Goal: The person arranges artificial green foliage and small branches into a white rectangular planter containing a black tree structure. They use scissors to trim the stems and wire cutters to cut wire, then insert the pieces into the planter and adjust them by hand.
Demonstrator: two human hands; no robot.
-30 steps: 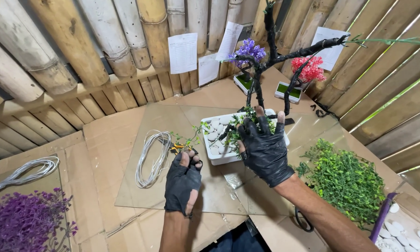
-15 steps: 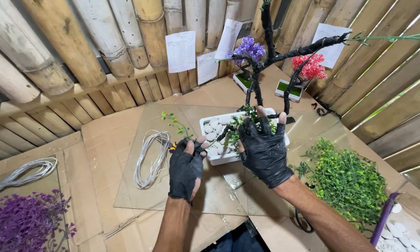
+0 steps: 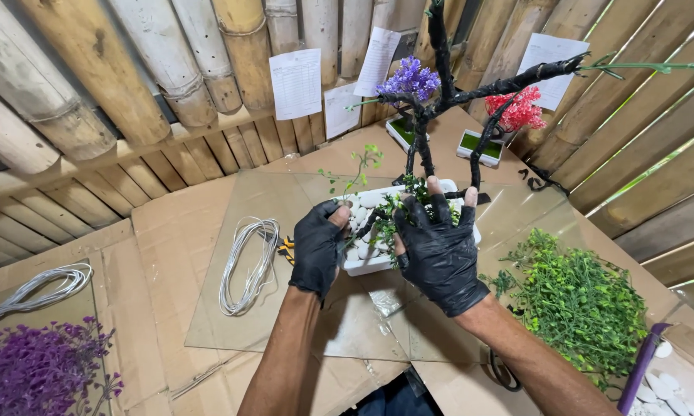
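Seen from above, two forearms reach out to a white rectangular planter [image 3: 378,262] filled with pale pebbles, standing on a glass sheet [image 3: 285,308] over cardboard; the left hand [image 3: 317,245], in a black glove, is closed on a thin green sprig [image 3: 354,173] at the planter's left edge; the right hand [image 3: 439,246], also gloved, lies spread open over the planter's greenery; left of the planter lies a coil of white wire [image 3: 247,262]; right of it, a heap of green foliage [image 3: 586,304]; black branches [image 3: 455,100] rise from the planter, bearing a purple flower [image 3: 410,78] and a red flower [image 3: 522,109]; beyond the planter stands a bamboo wall [image 3: 169,69].
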